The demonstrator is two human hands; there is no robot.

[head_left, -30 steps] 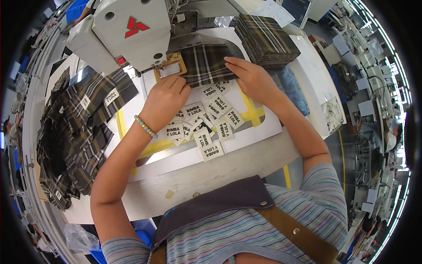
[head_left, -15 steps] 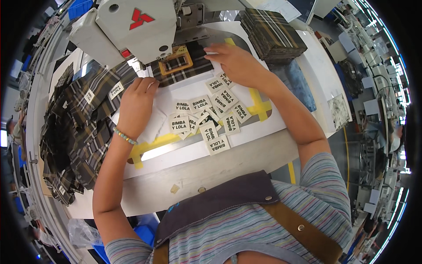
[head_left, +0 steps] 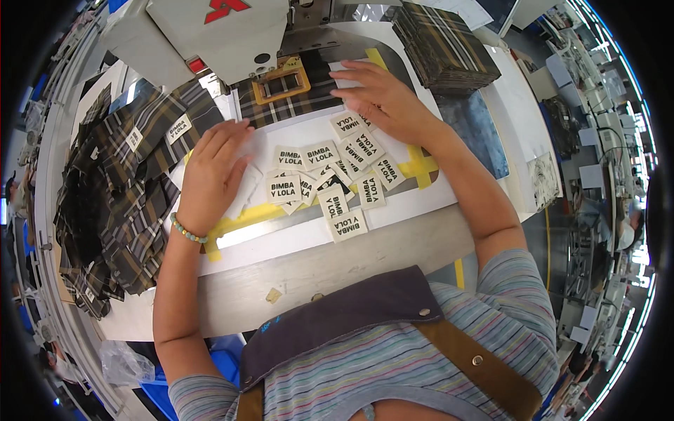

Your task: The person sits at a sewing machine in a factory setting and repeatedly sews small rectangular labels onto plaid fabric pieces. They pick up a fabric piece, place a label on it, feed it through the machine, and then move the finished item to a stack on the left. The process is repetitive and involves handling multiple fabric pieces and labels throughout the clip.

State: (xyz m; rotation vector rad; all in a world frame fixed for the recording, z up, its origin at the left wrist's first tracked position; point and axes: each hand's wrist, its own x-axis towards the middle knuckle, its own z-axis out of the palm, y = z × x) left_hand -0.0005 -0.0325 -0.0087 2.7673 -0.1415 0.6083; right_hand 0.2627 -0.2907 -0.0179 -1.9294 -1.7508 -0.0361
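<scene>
My left hand (head_left: 209, 172) lies flat, fingers apart, on the white work surface (head_left: 435, 196) beside a pile of dark plaid fabric pieces (head_left: 119, 189), some with a white label sewn on. My right hand (head_left: 382, 98) rests palm down on the plaid piece (head_left: 281, 109) lying under the sewing machine's yellow clamp frame (head_left: 284, 83), its fingers pointing left. Several loose cream woven labels (head_left: 326, 179) with black lettering are scattered on the surface between my hands. Neither hand holds anything.
The large white sewing machine head (head_left: 210, 35) stands at the back. A neat stack of plaid pieces (head_left: 442, 45) sits at the back right, a blue cloth (head_left: 477, 133) beside it. Yellow tape marks (head_left: 418, 165) cross the surface. More workstations line the right edge.
My left hand slid from the labels leftward toward the plaid pile. My right hand moved left along the plaid piece toward the clamp frame.
</scene>
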